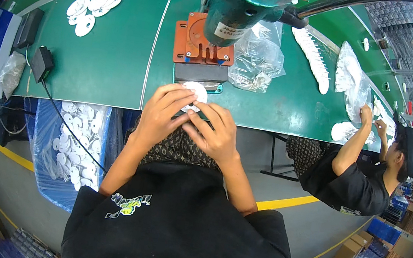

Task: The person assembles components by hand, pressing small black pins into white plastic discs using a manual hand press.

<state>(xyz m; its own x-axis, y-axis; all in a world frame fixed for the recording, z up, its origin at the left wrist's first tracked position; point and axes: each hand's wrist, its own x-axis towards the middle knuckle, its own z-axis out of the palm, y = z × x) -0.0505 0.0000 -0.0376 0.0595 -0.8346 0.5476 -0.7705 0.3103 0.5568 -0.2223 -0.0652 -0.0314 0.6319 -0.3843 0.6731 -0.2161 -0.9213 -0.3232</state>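
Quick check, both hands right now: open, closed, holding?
Left hand: closed on the white disc, fingers across it.
Right hand: closed, fingertips on the same disc.

Left hand [165,110]: one. Right hand [216,133]: one. White disc [201,92], held: one. Green machine head [242,8], 12 o'clock: one. Orange block [180,46], 12 o'clock: one. Blue bin [43,185], 8 o'clock: one. Co-workers [355,181], 3 and 9 o'clock: two.

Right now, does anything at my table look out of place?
The black cable, maybe: it hangs off the green table and passes over the open blue bag of white discs, where it might snag.
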